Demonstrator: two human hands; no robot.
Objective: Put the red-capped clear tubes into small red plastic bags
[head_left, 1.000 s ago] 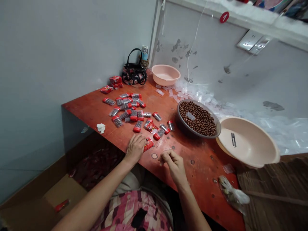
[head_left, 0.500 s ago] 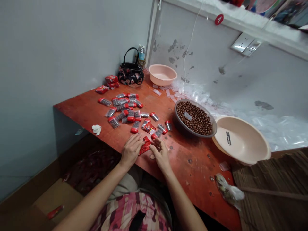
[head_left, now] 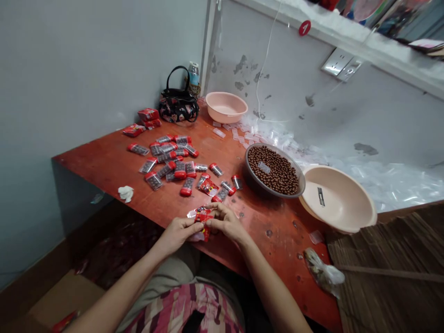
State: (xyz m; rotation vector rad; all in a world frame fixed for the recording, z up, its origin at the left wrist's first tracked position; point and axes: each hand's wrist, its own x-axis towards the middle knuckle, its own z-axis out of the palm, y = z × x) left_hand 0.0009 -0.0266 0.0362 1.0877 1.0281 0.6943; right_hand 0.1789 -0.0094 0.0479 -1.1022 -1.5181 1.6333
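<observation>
Near the table's front edge, a red packet [head_left: 201, 217] is pinched between both hands. My left hand [head_left: 181, 232] grips its left side, thumb on top. My right hand [head_left: 225, 222] has its thumb and fingers closed on the right side. What lies under the fingers is hidden. Just beyond the hands lie clear containers with red caps and dark balls inside [head_left: 187, 186], and another red packet [head_left: 209, 187] rests among them. A grey bowl [head_left: 247, 172] full of brown balls stands to the right, with a small clear container [head_left: 264, 167] on the balls.
A cream basin [head_left: 347, 203] sits right of the bowl, a pink basin [head_left: 227, 106] at the back. Red packs [head_left: 149, 115], a black floral handbag [head_left: 178, 108], a white tissue [head_left: 125, 193], a knotted plastic bag [head_left: 324, 270] and stacked cardboard [head_left: 391, 259] surround the work area. Clear plastic pieces line the wall.
Both hands have closed on the red packet, which lay on the table between them before and is now raised in their grip. The view has shifted slightly.
</observation>
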